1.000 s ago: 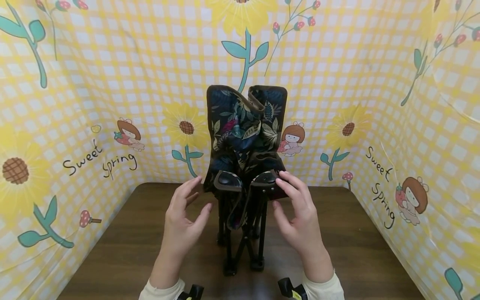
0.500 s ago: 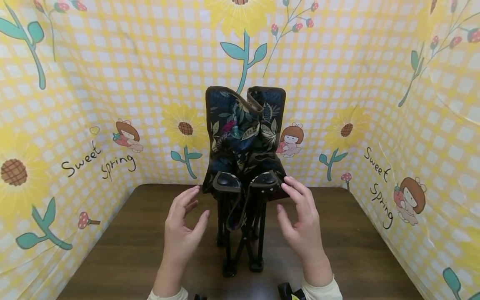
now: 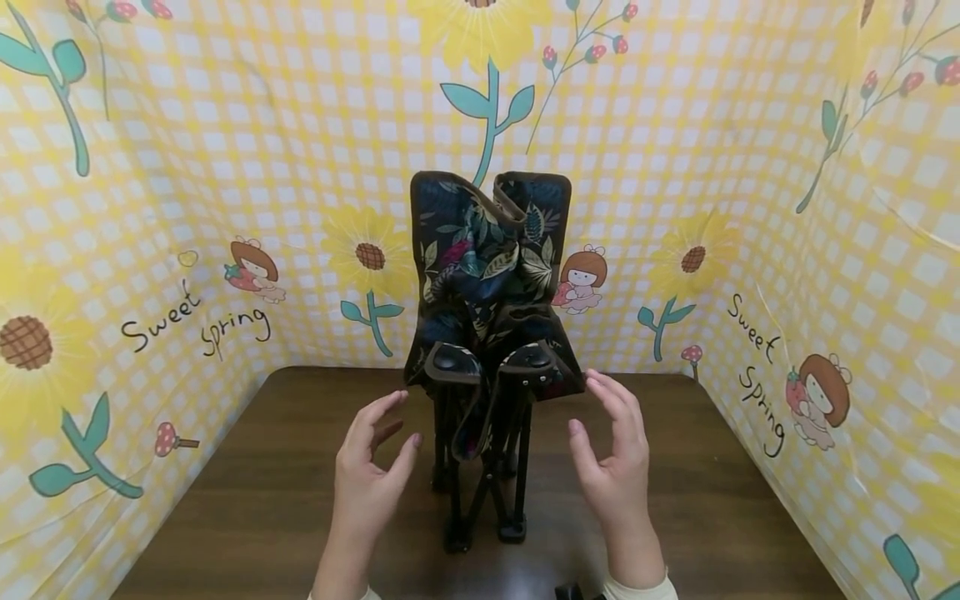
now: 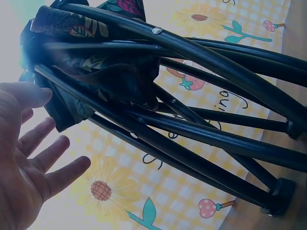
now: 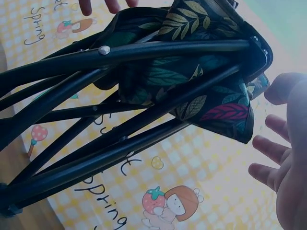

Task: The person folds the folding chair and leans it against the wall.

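A small folding camp chair [image 3: 487,275] with dark leaf-print fabric stands partly folded on the table in the head view. Its black crossed tube legs [image 4: 201,127] fill much of the left wrist view. My left hand [image 3: 375,467] is beside the chair's left side, fingers spread and slightly bent, holding nothing. On the other side my right hand [image 3: 615,454] has its fingertips close to the lower right corner of the fabric. In the right wrist view the spread fingers [image 5: 271,148] are apart from the seat cloth [image 5: 225,110].
The dark wooden table [image 3: 247,467] reaches out on both sides of the chair. A yellow-checked cloth [image 3: 300,150] with sunflowers and lettering hangs around the back and both sides.
Both hands have drawn back from the chair; the right one has moved outward, off the front corner. The chair stays where it was.
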Available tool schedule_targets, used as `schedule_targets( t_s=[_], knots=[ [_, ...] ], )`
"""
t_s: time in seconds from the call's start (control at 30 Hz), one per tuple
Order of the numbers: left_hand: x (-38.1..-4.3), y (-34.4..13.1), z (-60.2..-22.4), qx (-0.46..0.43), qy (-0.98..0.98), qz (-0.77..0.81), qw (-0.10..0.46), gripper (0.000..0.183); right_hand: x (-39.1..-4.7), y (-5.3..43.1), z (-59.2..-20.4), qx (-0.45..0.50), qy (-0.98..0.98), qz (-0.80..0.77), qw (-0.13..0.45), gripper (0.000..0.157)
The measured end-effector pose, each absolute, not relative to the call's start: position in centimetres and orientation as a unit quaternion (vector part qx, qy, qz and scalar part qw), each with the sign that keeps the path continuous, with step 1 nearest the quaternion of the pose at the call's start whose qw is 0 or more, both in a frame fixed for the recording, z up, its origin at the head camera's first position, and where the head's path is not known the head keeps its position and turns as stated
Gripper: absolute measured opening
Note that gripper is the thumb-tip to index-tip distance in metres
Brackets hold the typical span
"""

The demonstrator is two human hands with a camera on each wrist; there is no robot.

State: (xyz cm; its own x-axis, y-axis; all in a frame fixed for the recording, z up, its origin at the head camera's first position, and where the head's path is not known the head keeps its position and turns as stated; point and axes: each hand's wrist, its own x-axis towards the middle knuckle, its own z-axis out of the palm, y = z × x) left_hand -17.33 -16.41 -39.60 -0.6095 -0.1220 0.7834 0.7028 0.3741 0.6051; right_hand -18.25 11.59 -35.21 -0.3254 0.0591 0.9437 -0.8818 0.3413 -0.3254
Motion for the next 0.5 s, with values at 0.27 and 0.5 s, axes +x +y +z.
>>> schedule_targets(
  t_s=[0.27,0.5],
  knots=[
    [-17.0,-16.5,-41.3,-0.157,-0.742,-0.544,0.359,0.062,-17.8,11.9,-36.4,0.285,-0.687,0.485,0.46,0.055],
    [-16.7,-16.4,-41.9,-0.139,-0.761,-0.537,0.336,0.062,-17.5,11.9,-37.5,0.271,-0.693,0.515,0.426,0.058]
  ],
)
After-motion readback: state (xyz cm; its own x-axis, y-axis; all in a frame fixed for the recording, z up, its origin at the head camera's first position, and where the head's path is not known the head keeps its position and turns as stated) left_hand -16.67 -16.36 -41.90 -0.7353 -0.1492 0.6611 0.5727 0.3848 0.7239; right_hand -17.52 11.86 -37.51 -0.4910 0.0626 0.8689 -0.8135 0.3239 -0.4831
